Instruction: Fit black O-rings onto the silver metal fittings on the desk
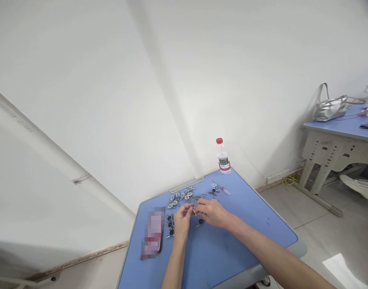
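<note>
Over the blue table [214, 253], my left hand [183, 216] and my right hand [212, 212] meet with fingertips pinched on a small metal part [194, 211]. Its exact kind is too small to make out. Just below the right fingers lies a part with a black disc and metal stem [201, 222]. Several similar black-disc parts [170, 224] sit left of my left wrist. Beyond the hands is a pile of silvery metal fittings [179, 196]. A screwdriver with a pinkish clear handle [226, 191] lies to the right, near another black-disc part [214, 192] and small rings [214, 186].
A water bottle with a red cap [223, 160] stands at the table's far corner by the white wall. A blurred-out pinkish flat object [154, 233] lies at the left edge. Off to the right, a second table [337, 130] bears a silver handbag [331, 108].
</note>
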Demonstrator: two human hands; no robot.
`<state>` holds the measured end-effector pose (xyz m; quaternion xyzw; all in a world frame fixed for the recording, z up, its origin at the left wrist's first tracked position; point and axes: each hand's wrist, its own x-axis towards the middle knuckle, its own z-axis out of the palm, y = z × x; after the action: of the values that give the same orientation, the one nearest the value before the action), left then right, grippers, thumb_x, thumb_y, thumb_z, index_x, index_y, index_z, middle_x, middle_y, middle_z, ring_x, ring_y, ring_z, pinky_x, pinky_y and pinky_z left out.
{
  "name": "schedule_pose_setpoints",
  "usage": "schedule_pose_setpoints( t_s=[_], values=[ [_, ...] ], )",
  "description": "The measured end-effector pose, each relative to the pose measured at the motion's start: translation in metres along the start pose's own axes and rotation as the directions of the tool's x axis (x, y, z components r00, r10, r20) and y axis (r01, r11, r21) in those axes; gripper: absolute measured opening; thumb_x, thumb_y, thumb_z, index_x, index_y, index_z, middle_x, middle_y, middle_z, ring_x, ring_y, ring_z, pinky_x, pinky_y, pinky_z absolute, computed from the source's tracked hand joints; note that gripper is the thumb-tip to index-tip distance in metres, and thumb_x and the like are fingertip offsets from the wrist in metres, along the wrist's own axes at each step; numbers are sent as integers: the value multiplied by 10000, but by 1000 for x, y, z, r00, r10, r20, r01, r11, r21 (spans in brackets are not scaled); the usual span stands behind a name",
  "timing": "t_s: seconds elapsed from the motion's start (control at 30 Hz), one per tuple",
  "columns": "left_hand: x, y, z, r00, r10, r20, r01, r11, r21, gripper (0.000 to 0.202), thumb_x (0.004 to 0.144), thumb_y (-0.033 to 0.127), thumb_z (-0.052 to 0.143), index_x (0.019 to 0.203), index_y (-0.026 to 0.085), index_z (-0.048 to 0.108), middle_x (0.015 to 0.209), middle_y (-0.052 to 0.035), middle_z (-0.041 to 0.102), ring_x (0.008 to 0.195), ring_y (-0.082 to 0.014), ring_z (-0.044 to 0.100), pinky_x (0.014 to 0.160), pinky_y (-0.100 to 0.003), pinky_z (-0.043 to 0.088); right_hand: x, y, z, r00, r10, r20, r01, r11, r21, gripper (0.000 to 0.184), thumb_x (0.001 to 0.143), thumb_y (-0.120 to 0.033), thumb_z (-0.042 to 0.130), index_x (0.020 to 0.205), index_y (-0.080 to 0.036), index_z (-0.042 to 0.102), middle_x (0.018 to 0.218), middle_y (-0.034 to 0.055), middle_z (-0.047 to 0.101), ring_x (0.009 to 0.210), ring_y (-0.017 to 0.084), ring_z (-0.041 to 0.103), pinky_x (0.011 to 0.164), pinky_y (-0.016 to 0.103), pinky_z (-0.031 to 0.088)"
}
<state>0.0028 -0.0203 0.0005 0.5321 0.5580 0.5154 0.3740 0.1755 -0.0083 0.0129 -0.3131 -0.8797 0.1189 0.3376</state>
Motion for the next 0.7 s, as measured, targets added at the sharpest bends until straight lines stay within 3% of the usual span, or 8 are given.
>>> schedule_pose_setpoints(
  t_s=[0.1,0.27,0.4,0.57,0.7],
  values=[
    [0,0,0,1000,-5,-16,5,1000,-29,318,684,414,704,838,136,713,768,-51,708,709,-181,623,711,-295,485,0,-1,1,1000,-3,-20,3,1000,11,197,896,-138,487,893,-204,673,882,41,646,669,123,555,558,223,321],
    [-4,10,1,986,-80,145,111,970,-218,333,653,388,765,879,146,726,912,-80,721,855,-200,641,814,-301,486,1,-1,1,994,75,-79,-62,986,154,175,841,-80,528,859,-196,657,878,30,646,733,131,577,646,223,391],
    [-8,19,-1,959,-154,237,229,915,-331,312,632,356,801,850,148,719,855,-58,709,781,-151,632,780,-257,487,4,0,1,982,172,-80,-142,945,294,163,800,-63,558,815,-194,653,803,2,641,712,126,573,656,217,408],
    [-7,19,-3,950,-194,244,276,887,-371,292,592,328,831,779,144,702,743,-24,682,676,-113,606,692,-220,485,4,1,1,982,182,-47,-157,930,334,183,775,-53,558,802,-205,657,794,-12,643,706,121,566,649,214,399],
    [-6,12,0,967,-169,191,229,907,-353,361,599,364,816,874,146,731,831,-61,715,728,-143,632,736,-260,505,3,2,0,982,186,-18,-170,933,316,158,786,-78,560,800,-206,652,806,-7,639,701,122,558,636,213,397]
  ],
)
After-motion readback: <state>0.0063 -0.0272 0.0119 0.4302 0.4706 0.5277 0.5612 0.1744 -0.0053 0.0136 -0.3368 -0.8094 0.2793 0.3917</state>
